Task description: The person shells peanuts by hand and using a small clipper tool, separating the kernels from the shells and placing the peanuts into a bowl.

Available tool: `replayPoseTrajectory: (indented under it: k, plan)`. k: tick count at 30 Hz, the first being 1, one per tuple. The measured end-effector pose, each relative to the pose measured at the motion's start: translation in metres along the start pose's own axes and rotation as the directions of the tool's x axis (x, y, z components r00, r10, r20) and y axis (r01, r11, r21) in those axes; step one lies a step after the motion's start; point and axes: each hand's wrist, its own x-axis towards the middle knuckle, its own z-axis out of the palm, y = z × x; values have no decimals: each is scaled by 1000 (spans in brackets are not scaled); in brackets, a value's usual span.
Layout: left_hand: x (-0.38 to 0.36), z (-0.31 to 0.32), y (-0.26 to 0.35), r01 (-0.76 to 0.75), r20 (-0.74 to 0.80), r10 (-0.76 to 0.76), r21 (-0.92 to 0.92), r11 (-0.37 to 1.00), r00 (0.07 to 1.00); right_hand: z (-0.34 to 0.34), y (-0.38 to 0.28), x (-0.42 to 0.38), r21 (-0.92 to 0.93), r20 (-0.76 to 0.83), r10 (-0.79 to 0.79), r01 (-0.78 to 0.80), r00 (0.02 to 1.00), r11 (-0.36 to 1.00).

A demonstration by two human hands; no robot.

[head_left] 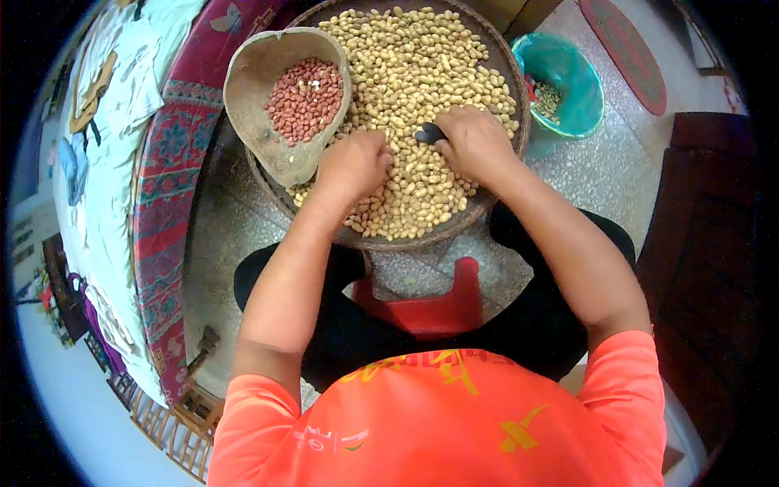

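Note:
Unshelled peanuts (422,73) fill a wide round woven tray (519,73) in front of me. My left hand (355,165) is closed, its fingers curled down at the peanuts near the tray's middle; what they pinch, if anything, is hidden. In my right hand (476,144) is a small black tool (428,134) with two rounded prongs that point left, just above the peanuts; the rest of it is covered by my fingers. A beige scoop-shaped bowl (251,77) rests on the tray's left side, with shelled red peanuts (304,101) inside.
Right of the tray stands a green bin (588,89) with a plastic liner and what look like shells inside. A red plastic stool (430,312) shows between my knees. On the left is a bed (158,219) with a patterned red cover. An oval red mat (625,53) lies at upper right.

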Motion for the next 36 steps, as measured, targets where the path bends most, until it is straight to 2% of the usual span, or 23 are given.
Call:
replayPoseTrajectory:
  k: [1,2,3,4,6,7,9,10,11,12,13,14,15,16,17,19,20,23,25,29,31,36]
  plan:
    - [1,1,-1,0,0,0,0,1000,1000,-3,-1,2,-11,83,54,-53,995,999]
    - [2,1,-1,-4,-76,3,-10,1000,997,-5,-1,2,-11,84,52,-52,995,999]
    - [3,1,-1,-6,-153,3,-19,1000,988,-8,0,3,56,90,142,-147,986,988]
    - [4,1,1,-3,-155,0,-18,1000,988,-10,1,4,122,102,229,-241,968,963]
    - [6,3,7,-77,-317,70,-9,997,946,-17,2,6,148,87,242,-253,966,956]
    - [9,8,4,-76,-317,69,-9,997,946,-19,4,7,173,71,261,-269,963,947]
    - [21,20,-2,-150,-434,150,35,988,888,-18,8,8,230,40,241,-243,970,942]
    - [24,23,-2,-155,-435,154,35,987,887,-17,9,8,270,25,233,-231,972,934]
    - [26,24,-3,-115,-374,121,38,993,920,-16,10,9,310,10,228,-219,974,925]
    - [28,25,-2,-76,-311,86,44,996,947,-19,8,12,429,63,227,-232,972,873]
    - [29,26,-2,-82,-311,92,44,996,946,-24,7,12,427,60,232,-235,971,873]
    - [30,28,-2,-58,-307,68,43,997,949,-30,6,13,648,223,262,-344,939,680]
    - [30,31,-4,-32,-301,43,42,999,953,-35,4,13,789,383,236,-450,893,420]
    - [30,32,-8,-62,-313,67,26,998,947,-34,9,12,835,371,170,-407,913,371]
    - [30,34,-10,-62,-311,68,28,998,948,-37,8,11,836,370,170,-408,913,369]
    - [28,26,-7,18,-196,-34,-84,996,980,-49,5,10,903,370,237,-408,898,135]
    - [28,22,-4,18,-196,-33,-81,997,980,-51,4,11,914,370,271,-401,889,66]
    - [32,15,6,-22,-238,-14,-149,989,971,-59,5,10,929,329,268,-362,905,82]
    - [41,15,9,-173,-437,151,-9,985,887,-63,5,10,929,319,266,-356,910,104]
    - [65,29,17,-195,-478,163,-16,981,863,-65,5,10,938,292,287,-332,912,102]
    - [68,35,21,-154,-449,155,40,987,880,-65,2,11,941,287,310,-327,906,83]
    - [65,40,16,-130,-453,137,47,990,881,-65,4,12,951,262,286,-297,922,86]
